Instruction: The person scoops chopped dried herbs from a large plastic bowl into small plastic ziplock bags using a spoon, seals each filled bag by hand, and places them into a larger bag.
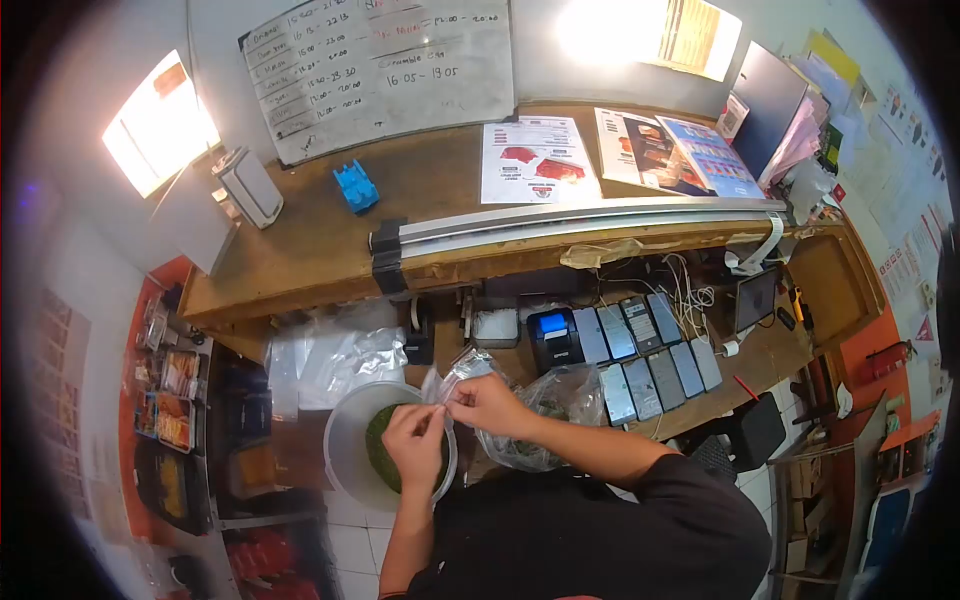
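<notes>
My left hand [415,440] and my right hand [488,406] meet over the right side of a white bucket [343,468]. The fingers of both are pinched together on a small clear plastic bag [434,386], whose contents I cannot make out. Fine green material, like chopped herbs, [378,440] lies inside the bucket, partly hidden by my left hand. Beside my right forearm sits a larger clear plastic bag [575,385] with something dark green in it. A pile of clear plastic bags [345,355] lies just beyond the bucket.
Several phones [640,325] lie in two rows on the right, next to a black receipt printer [556,340]. A tape dispenser [420,330] stands beyond the bucket. Above runs a wooden shelf [430,170] with a blue object [355,187]. Tangled white cables [690,290] lie at the right.
</notes>
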`<state>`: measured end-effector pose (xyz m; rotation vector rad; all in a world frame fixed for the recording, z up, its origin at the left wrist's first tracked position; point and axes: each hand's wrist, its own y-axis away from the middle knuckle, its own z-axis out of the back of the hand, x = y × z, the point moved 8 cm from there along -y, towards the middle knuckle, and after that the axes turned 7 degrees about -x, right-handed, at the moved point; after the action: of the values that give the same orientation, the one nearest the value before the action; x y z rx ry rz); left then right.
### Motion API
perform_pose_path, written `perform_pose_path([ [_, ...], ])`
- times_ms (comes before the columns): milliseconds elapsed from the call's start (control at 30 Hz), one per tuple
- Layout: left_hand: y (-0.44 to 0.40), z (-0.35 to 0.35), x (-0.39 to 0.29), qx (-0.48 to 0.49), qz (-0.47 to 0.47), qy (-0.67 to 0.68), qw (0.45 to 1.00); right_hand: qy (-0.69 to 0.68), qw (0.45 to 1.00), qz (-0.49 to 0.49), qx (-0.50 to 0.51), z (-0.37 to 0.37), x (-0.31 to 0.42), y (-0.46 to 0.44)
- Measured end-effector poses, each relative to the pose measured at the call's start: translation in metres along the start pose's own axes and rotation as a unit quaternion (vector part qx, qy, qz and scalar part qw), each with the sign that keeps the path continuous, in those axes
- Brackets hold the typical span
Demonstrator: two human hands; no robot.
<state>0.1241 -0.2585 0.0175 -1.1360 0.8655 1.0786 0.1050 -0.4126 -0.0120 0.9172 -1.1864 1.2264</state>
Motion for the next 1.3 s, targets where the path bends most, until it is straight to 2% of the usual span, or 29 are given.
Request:
perform_pose_path([
  [33,0.007,0.003,-0.025,-0.057,-0.120,-0.054,0.990,0.001,1.000,0.002,-0.002,-0.005,-0.001,0.003],
  [67,0.017,0.005,-0.047,-0.113,-0.237,-0.107,0.959,0.018,0.998,0.017,-0.053,-0.006,0.000,0.003],
  [100,0.016,0.006,-0.047,-0.114,-0.238,-0.106,0.959,0.035,0.993,0.032,-0.105,-0.005,0.002,0.004],
  [133,0.014,0.011,-0.046,-0.140,-0.239,-0.122,0.953,0.000,0.993,0.004,-0.119,-0.007,-0.003,0.003],
  [200,0.014,0.018,-0.046,-0.168,-0.239,-0.139,0.946,-0.015,0.991,0.015,-0.135,-0.008,0.002,0.002],
  [267,0.020,0.013,-0.053,-0.123,-0.290,-0.116,0.942,-0.029,0.988,0.026,-0.149,-0.010,0.008,-0.002],
  [333,0.028,0.009,-0.055,-0.108,-0.318,-0.112,0.935,-0.078,0.971,0.014,-0.226,-0.003,0.009,-0.002],
  [367,0.034,0.006,-0.058,-0.094,-0.346,-0.107,0.928,-0.076,0.972,0.009,-0.223,-0.006,0.011,0.002],
  [433,0.034,0.014,-0.054,-0.108,-0.331,-0.132,0.928,-0.135,0.970,0.048,-0.195,-0.018,0.022,0.007],
  [467,0.028,0.029,-0.041,-0.156,-0.272,-0.176,0.933,-0.125,0.966,0.099,-0.202,-0.025,0.020,0.009],
  [500,0.025,0.047,-0.027,-0.202,-0.209,-0.221,0.931,-0.125,0.969,0.092,-0.194,-0.027,0.020,0.011],
  [567,0.019,0.050,-0.033,-0.154,-0.260,-0.180,0.936,-0.099,0.982,0.089,-0.134,-0.036,0.025,0.010],
  [600,0.017,0.050,-0.045,-0.128,-0.291,-0.160,0.935,-0.143,0.981,0.047,-0.123,-0.044,0.007,0.003],
  [667,0.015,0.040,-0.060,0.032,-0.251,-0.145,0.956,-0.194,0.976,-0.084,-0.061,-0.046,0.008,-0.003],
  [700,0.015,0.037,-0.056,0.084,-0.243,-0.122,0.959,-0.197,0.974,-0.110,-0.007,-0.050,0.001,-0.008],
  [733,0.018,0.038,-0.043,0.107,-0.232,-0.155,0.954,-0.213,0.971,-0.105,0.006,-0.053,0.002,-0.010],
  [767,0.020,0.043,-0.034,0.091,-0.261,-0.156,0.948,-0.206,0.971,-0.122,0.030,-0.056,0.003,-0.009],
  [833,0.023,0.056,-0.019,0.079,-0.231,-0.150,0.958,-0.194,0.954,-0.207,0.096,-0.068,-0.003,-0.003],
  [867,0.023,0.061,-0.016,0.072,-0.217,-0.156,0.961,-0.193,0.951,-0.217,0.110,-0.073,-0.005,-0.001],
  [933,0.025,0.071,-0.022,0.059,-0.230,-0.142,0.961,-0.162,0.955,-0.193,0.155,-0.087,-0.003,-0.001],
  [1167,0.032,0.111,-0.008,-0.010,-0.209,-0.167,0.963,-0.180,0.930,-0.216,0.236,-0.127,0.021,-0.006],
  [1233,0.031,0.144,-0.002,-0.101,-0.139,-0.132,0.976,-0.195,0.923,-0.225,0.242,-0.137,0.001,-0.018],
  [1300,0.034,0.167,0.004,-0.128,-0.122,-0.141,0.974,-0.052,0.976,-0.026,0.209,-0.141,-0.004,-0.044],
])
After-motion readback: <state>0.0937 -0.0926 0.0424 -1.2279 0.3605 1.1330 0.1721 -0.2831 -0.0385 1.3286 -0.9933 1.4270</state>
